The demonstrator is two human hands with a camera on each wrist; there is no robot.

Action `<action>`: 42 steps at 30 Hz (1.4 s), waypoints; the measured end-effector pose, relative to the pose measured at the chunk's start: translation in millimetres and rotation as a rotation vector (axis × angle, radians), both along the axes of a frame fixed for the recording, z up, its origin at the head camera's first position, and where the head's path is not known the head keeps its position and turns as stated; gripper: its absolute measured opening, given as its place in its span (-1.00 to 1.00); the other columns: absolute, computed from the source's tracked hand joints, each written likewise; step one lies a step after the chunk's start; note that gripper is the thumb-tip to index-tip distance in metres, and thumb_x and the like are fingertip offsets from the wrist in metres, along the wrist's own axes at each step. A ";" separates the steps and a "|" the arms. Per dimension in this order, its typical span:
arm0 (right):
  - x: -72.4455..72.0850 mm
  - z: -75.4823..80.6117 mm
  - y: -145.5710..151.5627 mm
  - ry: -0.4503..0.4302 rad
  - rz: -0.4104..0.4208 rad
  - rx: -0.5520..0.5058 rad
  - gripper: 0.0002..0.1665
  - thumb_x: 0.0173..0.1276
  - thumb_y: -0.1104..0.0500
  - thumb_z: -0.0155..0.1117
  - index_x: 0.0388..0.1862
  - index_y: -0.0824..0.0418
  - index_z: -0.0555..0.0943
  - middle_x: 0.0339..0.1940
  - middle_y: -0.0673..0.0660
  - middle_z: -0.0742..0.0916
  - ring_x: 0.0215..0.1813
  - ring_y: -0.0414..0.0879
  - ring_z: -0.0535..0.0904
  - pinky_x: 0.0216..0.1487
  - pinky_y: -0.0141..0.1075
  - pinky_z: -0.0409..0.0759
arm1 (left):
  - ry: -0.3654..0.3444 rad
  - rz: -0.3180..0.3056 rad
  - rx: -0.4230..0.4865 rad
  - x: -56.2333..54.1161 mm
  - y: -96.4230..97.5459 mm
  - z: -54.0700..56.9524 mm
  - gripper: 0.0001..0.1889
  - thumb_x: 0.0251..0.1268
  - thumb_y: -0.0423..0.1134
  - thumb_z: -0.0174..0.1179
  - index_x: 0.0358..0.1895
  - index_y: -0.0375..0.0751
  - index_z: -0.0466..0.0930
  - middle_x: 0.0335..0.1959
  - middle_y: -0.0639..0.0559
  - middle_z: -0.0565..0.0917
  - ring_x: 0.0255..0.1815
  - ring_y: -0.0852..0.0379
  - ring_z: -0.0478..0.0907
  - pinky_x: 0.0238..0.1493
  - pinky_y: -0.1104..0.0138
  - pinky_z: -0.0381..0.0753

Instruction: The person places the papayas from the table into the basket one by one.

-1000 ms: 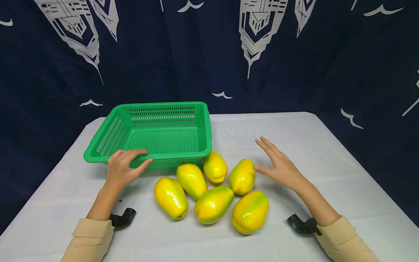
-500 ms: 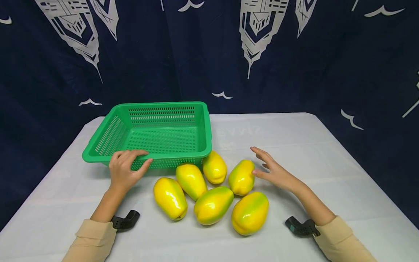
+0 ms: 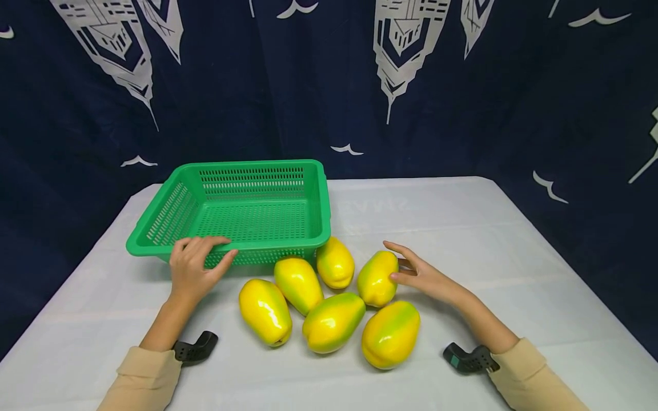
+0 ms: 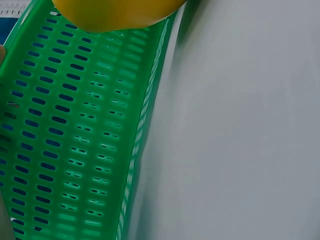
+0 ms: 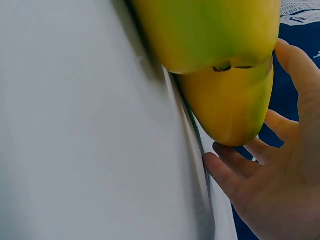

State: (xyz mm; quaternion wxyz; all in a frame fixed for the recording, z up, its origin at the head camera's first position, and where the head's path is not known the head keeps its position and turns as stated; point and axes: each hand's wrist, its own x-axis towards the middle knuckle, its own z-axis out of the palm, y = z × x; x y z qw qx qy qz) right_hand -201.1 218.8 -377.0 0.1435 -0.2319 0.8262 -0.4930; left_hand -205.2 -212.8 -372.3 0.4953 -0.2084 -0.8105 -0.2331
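In the head view my left hand (image 3: pixel 192 269) grips the near rim of a green plastic basket (image 3: pixel 277 246), fingers over the edge and thumb outside. My right hand (image 3: pixel 426 277) is spread around the right side of a yellow-green papaya (image 3: pixel 377 278). Its thumb overlaps the fruit's right side, and the index finger reaches past the far end. The right wrist view shows loosely bent fingers (image 5: pixel 225 175) close around that papaya's end (image 5: pixel 227 107). Several more papayas lie in front of the basket, among them one nearest the front (image 3: pixel 392 335).
Papayas also lie at the left (image 3: pixel 265 313), in the middle (image 3: pixel 334 323) and against the basket's near side (image 3: pixel 298 284) and corner (image 3: pixel 335 264). A white cloth covers the table (image 3: pixel 514 257). Behind it hangs a dark blue patterned curtain (image 3: pixel 319 103).
My right hand has moved left and slightly nearer, from beside the papaya to around its right side. The left hand stays on the basket rim. The papayas lie as before.
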 end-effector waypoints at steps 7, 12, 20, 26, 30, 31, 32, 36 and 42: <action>0.3 0.6 -2.7 -0.025 -0.002 0.010 -0.27 0.34 0.04 0.08 0.42 -0.05 0.03 0.46 0.21 0.11 0.37 0.31 0.15 0.26 0.16 0.22 | 0.028 0.002 -0.027 0.5 -1.2 -0.4 -0.49 0.21 0.20 0.01 -0.40 -0.23 0.62 -0.56 -0.11 0.66 -0.54 -0.02 0.50 -0.21 0.09 0.26; 0.0 0.6 0.8 -0.036 0.019 0.019 -0.27 0.33 0.05 0.09 0.41 -0.07 0.04 0.44 0.22 0.13 0.31 0.27 0.27 0.22 0.09 0.30 | 0.012 0.002 -0.006 1.0 -0.3 -1.4 -0.47 0.21 0.23 0.00 -0.38 -0.22 0.62 -0.55 -0.11 0.66 -0.52 -0.03 0.50 -0.19 0.09 0.25; -2.2 -1.6 9.3 -0.101 0.076 -0.009 -0.24 0.28 0.15 0.16 0.36 0.08 0.03 0.30 0.28 0.28 0.09 0.07 0.44 0.04 -0.31 0.46 | 0.024 0.000 -0.010 2.1 0.9 -1.7 -0.48 0.21 0.23 0.00 -0.38 -0.20 0.62 -0.55 -0.10 0.67 -0.51 -0.03 0.51 -0.19 0.09 0.25; -4.0 -2.3 11.4 -0.121 0.081 -0.035 -0.26 0.18 0.19 0.25 0.23 0.15 0.06 0.29 0.26 0.24 0.09 0.03 0.41 0.02 -0.43 0.46 | 0.030 -0.004 -0.009 2.5 1.1 -2.6 -0.49 0.21 0.22 0.01 -0.37 -0.20 0.63 -0.54 -0.09 0.67 -0.51 -0.03 0.51 -0.19 0.09 0.24; -4.6 -2.1 13.4 -0.130 0.090 -0.012 -0.27 0.18 0.18 0.27 0.21 0.15 0.08 0.16 0.25 0.35 0.05 0.02 0.42 0.02 -0.38 0.45 | 0.036 -0.005 -0.015 1.6 0.7 -4.0 -0.49 0.21 0.21 0.01 -0.38 -0.21 0.63 -0.54 -0.09 0.67 -0.51 -0.03 0.51 -0.20 0.09 0.24; -4.8 -2.0 14.1 -0.133 0.093 -0.005 -0.27 0.18 0.18 0.26 0.22 0.16 0.08 0.13 0.25 0.38 0.04 0.01 0.42 0.02 -0.37 0.45 | 0.029 -0.005 -0.011 1.4 0.5 -4.2 -0.49 0.21 0.22 0.01 -0.37 -0.21 0.62 -0.54 -0.09 0.67 -0.50 -0.03 0.51 -0.19 0.09 0.24; -5.0 -2.0 14.9 -0.135 0.099 0.001 -0.27 0.19 0.18 0.26 0.22 0.16 0.08 0.10 0.24 0.39 0.04 0.00 0.42 0.02 -0.36 0.45 | 0.021 -0.004 -0.007 1.2 0.4 -4.5 -0.48 0.21 0.22 0.01 -0.37 -0.21 0.62 -0.54 -0.09 0.67 -0.50 -0.02 0.51 -0.18 0.10 0.23; -5.6 -1.8 18.1 -0.137 0.122 0.020 -0.27 0.21 0.18 0.24 0.26 0.18 0.09 0.11 0.22 0.40 0.03 -0.07 0.42 0.02 -0.36 0.44 | 0.013 -0.003 -0.006 0.3 0.1 -4.8 -0.48 0.21 0.23 0.00 -0.37 -0.22 0.62 -0.53 -0.10 0.67 -0.49 -0.03 0.51 -0.17 0.09 0.24; -8.1 -2.5 23.8 -0.147 0.151 0.024 -0.29 0.23 0.21 0.21 0.29 0.14 0.11 0.16 0.19 0.40 0.09 -0.10 0.43 0.06 -0.37 0.43 | 0.013 -0.011 0.008 -0.6 0.1 -4.9 -0.47 0.19 0.23 0.01 -0.37 -0.22 0.62 -0.53 -0.10 0.67 -0.49 -0.03 0.51 -0.17 0.09 0.23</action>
